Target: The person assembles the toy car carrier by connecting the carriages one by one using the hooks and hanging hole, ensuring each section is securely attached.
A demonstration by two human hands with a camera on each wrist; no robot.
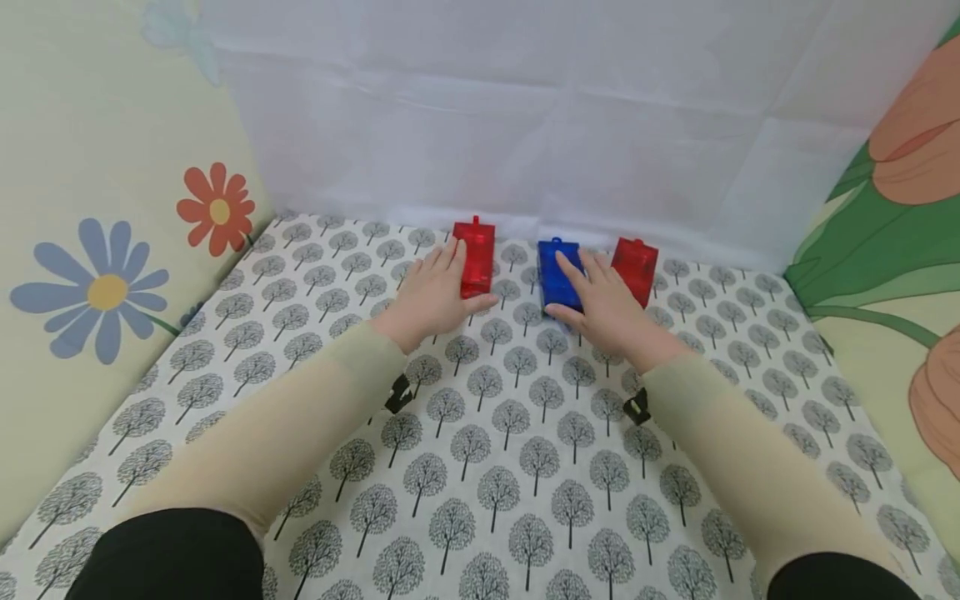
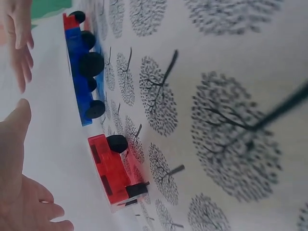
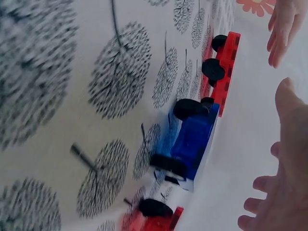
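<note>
Three toy wagons with black wheels stand on the cloth: a left red wagon [image 1: 477, 258], a blue wagon [image 1: 556, 279] and a right red wagon [image 1: 636, 268]. My left hand [image 1: 429, 293] hovers beside and above the left red wagon, fingers spread. Over the blue wagon hangs my right hand [image 1: 602, 302], its fingers extended and partly covering it. In the left wrist view a gap separates the left hand [image 2: 19, 183] from the red wagon [image 2: 109, 166]. The right wrist view likewise shows the right hand [image 3: 284, 163] apart from the blue wagon [image 3: 195, 139].
A white cloth with tree prints [image 1: 498, 483] covers the table. Behind the wagons rises a white sheet [image 1: 525, 133]. Flower-patterned walls flank both sides, with a blue flower [image 1: 105, 290] at left and orange tulips [image 1: 922, 125] at right.
</note>
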